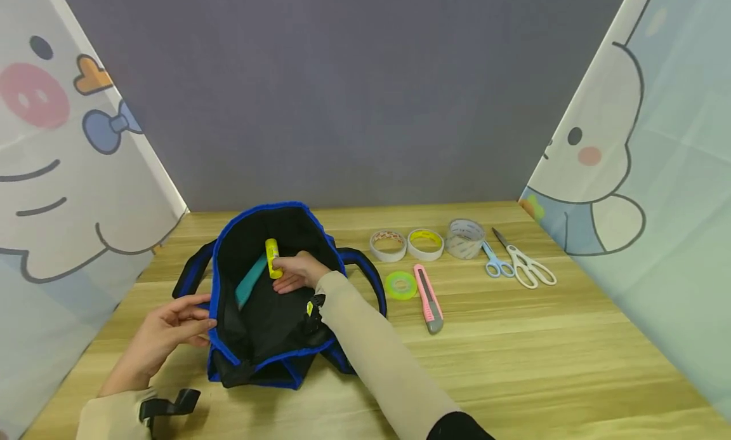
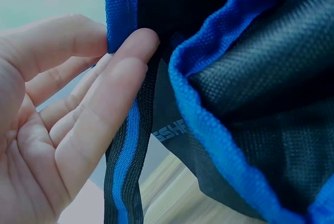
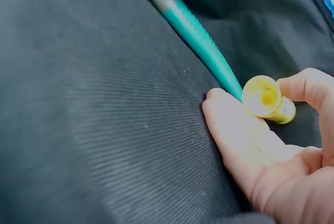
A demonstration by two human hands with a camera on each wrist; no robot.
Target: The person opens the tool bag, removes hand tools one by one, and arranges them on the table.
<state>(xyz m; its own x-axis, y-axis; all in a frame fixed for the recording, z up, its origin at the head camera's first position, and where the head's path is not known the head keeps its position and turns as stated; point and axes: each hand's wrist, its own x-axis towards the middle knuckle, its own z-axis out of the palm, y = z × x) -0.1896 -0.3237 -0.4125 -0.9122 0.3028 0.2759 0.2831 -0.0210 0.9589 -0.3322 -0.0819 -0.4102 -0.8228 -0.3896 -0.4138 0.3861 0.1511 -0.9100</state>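
A black bag point(image 1: 268, 329) with blue edging stands with its mouth wide on the wooden table. At its left rim, my left hand point(image 1: 171, 326) pinches the blue edge point(image 2: 121, 12) between thumb and fingers, beside a striped strap point(image 2: 125, 166). Inside the bag, my right hand point(image 1: 299, 272) holds a yellow glue stick point(image 1: 272, 257) between thumb and fingers. The right wrist view shows the glue stick's round hollow end point(image 3: 261, 96) facing the camera. Against the inner lining lies a teal utility knife point(image 3: 201, 41) with a grey tip, close to the right fingertips.
Right of the bag are two white tape rolls point(image 1: 388, 256) point(image 1: 434, 253), a clear tape roll point(image 1: 465, 248), a green tape roll point(image 1: 391, 286) and a pink utility knife point(image 1: 425, 294). Blue scissors point(image 1: 495, 262) and white scissors point(image 1: 528, 267) lie farther right. A grey panel point(image 1: 365, 97) stands behind.
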